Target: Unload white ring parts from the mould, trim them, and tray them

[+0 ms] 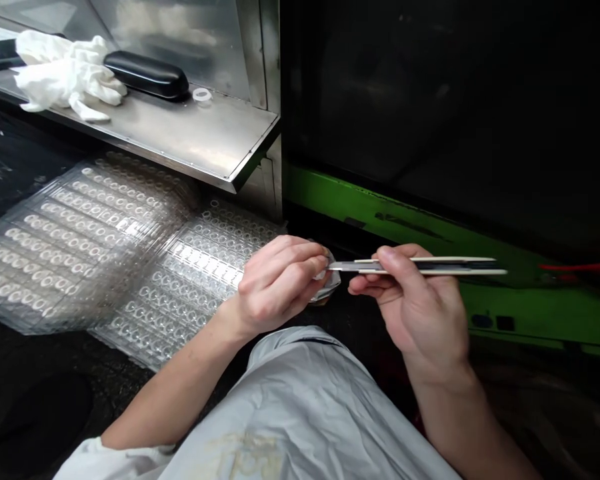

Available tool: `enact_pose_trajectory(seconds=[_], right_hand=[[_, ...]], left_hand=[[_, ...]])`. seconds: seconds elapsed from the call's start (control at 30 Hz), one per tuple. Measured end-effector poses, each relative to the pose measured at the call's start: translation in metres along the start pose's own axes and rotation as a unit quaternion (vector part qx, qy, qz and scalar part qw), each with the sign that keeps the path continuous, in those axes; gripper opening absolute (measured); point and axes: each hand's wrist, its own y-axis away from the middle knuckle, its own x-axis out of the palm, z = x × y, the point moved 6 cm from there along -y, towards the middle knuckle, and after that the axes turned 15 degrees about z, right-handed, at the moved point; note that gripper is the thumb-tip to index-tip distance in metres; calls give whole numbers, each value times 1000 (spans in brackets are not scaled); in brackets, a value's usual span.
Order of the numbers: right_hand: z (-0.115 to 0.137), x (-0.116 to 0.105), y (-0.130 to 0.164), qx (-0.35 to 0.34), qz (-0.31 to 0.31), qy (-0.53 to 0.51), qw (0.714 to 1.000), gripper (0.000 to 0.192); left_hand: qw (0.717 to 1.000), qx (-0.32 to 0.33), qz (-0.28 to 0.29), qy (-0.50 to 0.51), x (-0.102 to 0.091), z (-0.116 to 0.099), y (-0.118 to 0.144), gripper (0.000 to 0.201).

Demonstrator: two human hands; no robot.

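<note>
Near the centre, the fingers of my left hand [285,283] are curled and pinch a small translucent whitish ring-like part [321,274], mostly hidden by the fingers. My right hand [420,307] is closed around slim nippers [455,265] with two long cream handles lying nearly parallel. Their narrow metal tip points left and meets the part at my left fingertips. Whether the tip touches or grips the part I cannot tell. Just behind the left fingertips shows a bit of crumpled whitish material [333,283].
Stacked clear plastic trays [70,233] with rows of small rings lie at left. Above them, a metal shelf [220,133] carries white gloves [70,73], a black rounded object [147,75] and a white ring [201,95]. A green machine beam [530,313] runs along the right.
</note>
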Motion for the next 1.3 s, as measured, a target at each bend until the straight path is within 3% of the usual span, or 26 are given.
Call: enact_pose_trajectory(seconds=[0.13,0.23,0.33,0.47,0.7,0.87,1.07,1.17,1.3], right_hand=[[-18,-9,-5,74,-23,-145,986,25],[-16,-21,-3,64,-43,-159,984,23],[-5,-36,3,11,-57,-130,990,21],[3,-57,9,-31,-75,-74,994,22],[9,-65,-1,-14,2,103,995,28],[-3,-42,-25,33,94,199,975,33],[-10,-4,-52,73,172,339,922,47],[7,14,-67,42,190,439,877,52],[38,53,-95,23,250,552,795,59]], left_hand=[[994,-61,-72,63,4,5,6,36],[964,-116,-146,188,9,9,10,41],[925,-153,-185,294,15,9,11,43],[879,-198,-189,389,22,10,11,43],[862,-220,-225,398,5,8,22,43],[856,-219,-256,392,-17,9,34,46],[844,-240,-288,383,-45,20,54,46],[838,-246,-305,380,-59,27,64,45],[832,-246,-324,377,-80,36,76,43]])
